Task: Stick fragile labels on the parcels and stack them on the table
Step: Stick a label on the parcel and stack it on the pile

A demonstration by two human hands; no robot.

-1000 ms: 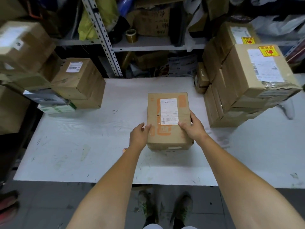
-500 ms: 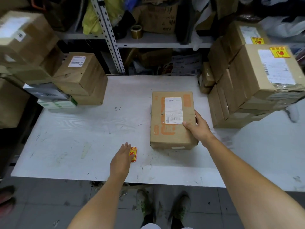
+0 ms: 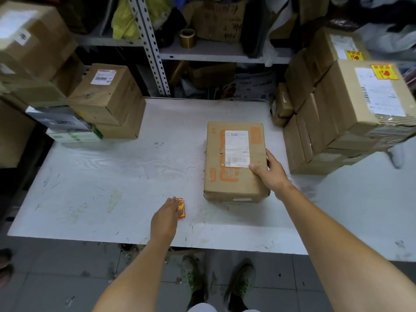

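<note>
The left hand (image 3: pixel 165 218) is reaching over the white table (image 3: pixel 112 172) with its fingers (image 3: pixel 172 204) stretched fairly straight, their tips lying on a small loose pile of red-and-yellow fragile labels (image 3: pixel 182 210). No pinch is showing, and the thumb is hidden under the palm. The right hand (image 3: pixel 271 174) is gripping the cardboard parcel (image 3: pixel 234 179) at its near right edge. Its thumb (image 3: pixel 254 167) is pressing on top at the corner of the white shipping label (image 3: pixel 237 148), and the other fingers are wrapping down the side out of sight. The parcel is lying flat on the table, ahead of the left fingertips and to their right, apart from them, and is carrying no fragile sticker yet.

The likeliest slip is probably at the pile. With nothing pinning it, it may skid away from the fingertips, or several labels may lift together. A peeled label handled one-handed could also fold onto itself. When it goes down, the danger seems to be covering the barcode just beyond the right thumb, so the bare cardboard beside the shipping label looks safer. Pressing down while holding only one edge could make the parcel pivot. The pile of labelled parcels (image 3: pixel 360 113) beyond the right knuckles looks uneven, so a careless placement there might tip it.
</note>
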